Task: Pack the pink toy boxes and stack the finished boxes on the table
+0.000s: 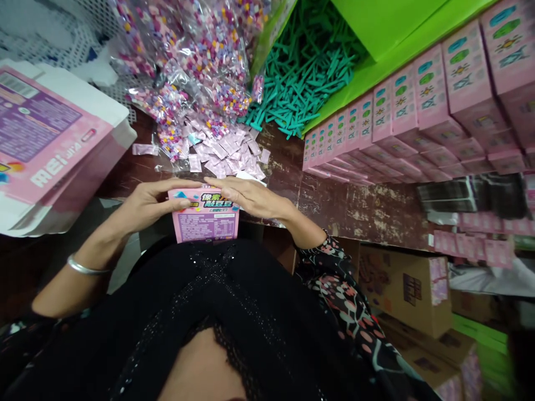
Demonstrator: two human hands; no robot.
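On my feed, the cartons (62, 139) at left look unused. My left hand (140, 209) grips the box (204, 225) at the table's (355, 206) near edge, bagged beads (209, 50) and sachets (228, 153) beyond; my right hand (251, 196) clasps its top corner. Past teal sticks (309, 83), rows of boxes (412, 122) seem finished; whether mine is filled, I can't tell.

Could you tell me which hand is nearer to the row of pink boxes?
The right. The right hand, at the upper right corner of the held box, is apart from the row, to its left. The left hand, at that box's left side, is farther left.
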